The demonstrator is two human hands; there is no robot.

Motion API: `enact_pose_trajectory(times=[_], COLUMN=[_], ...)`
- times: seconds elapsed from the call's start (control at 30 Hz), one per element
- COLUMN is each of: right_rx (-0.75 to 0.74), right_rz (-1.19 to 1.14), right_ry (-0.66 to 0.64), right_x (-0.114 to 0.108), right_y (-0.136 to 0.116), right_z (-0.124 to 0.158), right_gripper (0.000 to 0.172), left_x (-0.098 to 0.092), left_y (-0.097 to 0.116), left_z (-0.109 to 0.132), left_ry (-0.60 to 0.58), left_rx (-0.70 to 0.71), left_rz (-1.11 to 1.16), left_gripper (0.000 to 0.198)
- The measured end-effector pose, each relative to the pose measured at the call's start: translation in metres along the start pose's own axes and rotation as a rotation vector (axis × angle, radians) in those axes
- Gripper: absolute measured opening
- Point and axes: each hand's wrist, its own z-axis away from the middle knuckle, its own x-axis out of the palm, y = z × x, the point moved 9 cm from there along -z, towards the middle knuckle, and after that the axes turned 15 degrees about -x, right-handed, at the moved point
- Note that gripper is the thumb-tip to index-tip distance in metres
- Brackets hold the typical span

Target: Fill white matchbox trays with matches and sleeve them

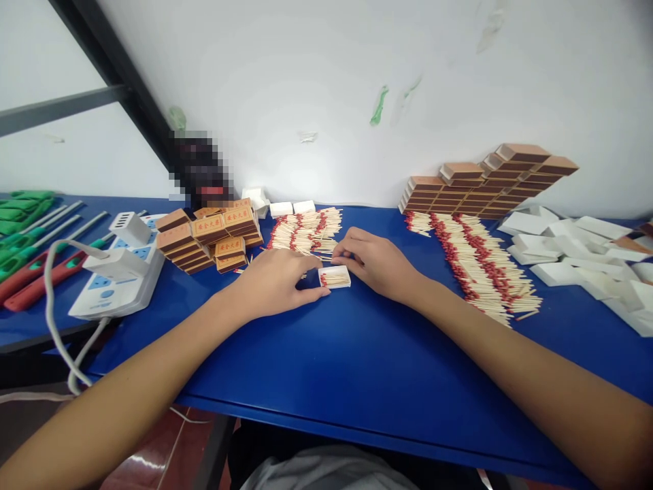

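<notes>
Several red-tipped matches (335, 279) lay in the matchbox tray (341, 286), clamped by the left hand (275, 279)! Just beside that hand, the right hand (376, 262) bunched its fingertips; anything held was hidden.

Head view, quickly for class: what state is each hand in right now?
Left hand: thumb and forefinger parted at the tray; firm grip cannot be told.
Right hand: fingers curled beside the tray; whether anything is held cannot be told.
</notes>
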Motion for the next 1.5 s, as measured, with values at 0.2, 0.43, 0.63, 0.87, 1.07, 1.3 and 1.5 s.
enact_pose_trajectory(times=[0.2,0.43,0.63,0.87,1.07,1.3,1.5], right_rx=[0.103,0.092,0.142,0.121,0.057,-0.017,-0.026], right_rz=[0.174,0.310,0.224,0.112,-0.028,-0.022,0.105], right_ry=[-0.164,-0.240,-0.247,-0.158,-0.105,-0.022,-0.007], right_x=[-0.002,-0.005,-0.004,-0.017,-0.022,-0.022,-0.010], right_y=[0.005,0.007,0.012,0.002,-0.028,-0.027,-0.010], right_z=[0.004,0.014,0.015,0.016,0.015,0.014,0.011], right_gripper=[0.013,0.020,0.013,0.012,0.013,0.019,0.029], left_x=[0.000,-0.002,-0.001,-0.002,-0.002,-0.002,-0.003], left_y=[0.000,0.000,0.001,0.001,0.001,0.001,0.002], left_z=[-0.002,-0.002,-0.002,-0.001,-0.001,0.000,0.000], left_ry=[-0.021,-0.014,-0.011,-0.014,-0.005,-0.001,0.007], left_rx=[-0.013,-0.011,-0.016,-0.015,-0.009,-0.001,0.003], left_rz=[0.034,0.032,0.025,0.019,0.025,0.015,0.012], left_gripper=[0.034,0.035,0.035,0.035,0.035,0.034,0.035])
